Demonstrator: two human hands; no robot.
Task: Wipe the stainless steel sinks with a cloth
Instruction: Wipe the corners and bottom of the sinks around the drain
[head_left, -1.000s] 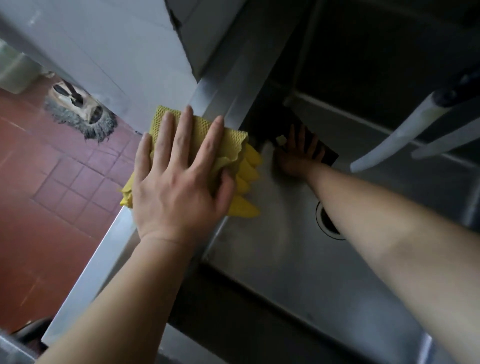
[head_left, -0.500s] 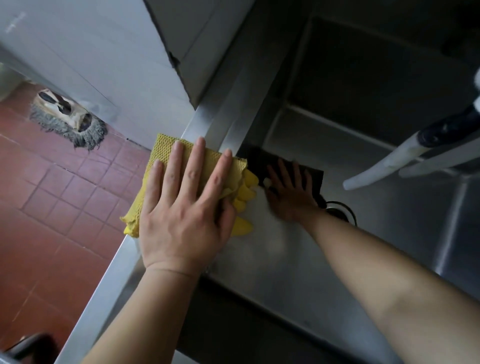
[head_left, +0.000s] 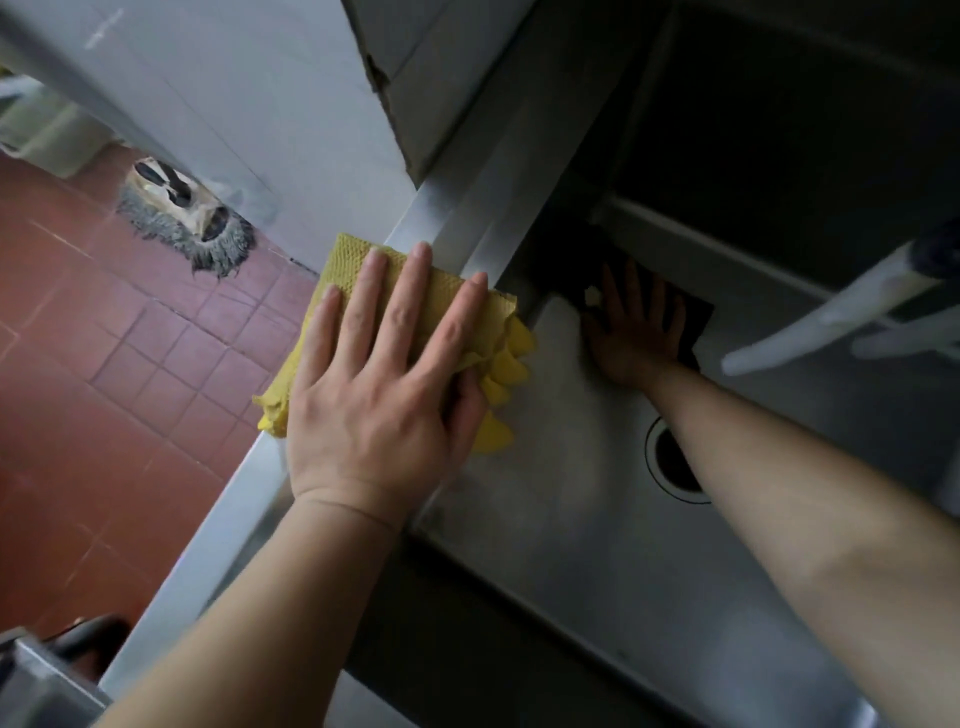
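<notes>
A stainless steel sink fills the lower right, its drain hole partly covered by my right forearm. My left hand lies flat, fingers straight, on a yellow cloth draped over the sink's left rim. Deep in the basin, my right hand presses with spread fingers on a dark cloth at the far left corner of the sink floor.
A white faucet spout reaches in from the right above the basin. A second, darker basin lies beyond. A grey cabinet overhangs the rim. Red floor tiles and a mop head are at left.
My right hand has slid with the dark cloth across the far corner of the basin floor. My left hand stays on the yellow cloth on the rim. The camera has shifted slightly.
</notes>
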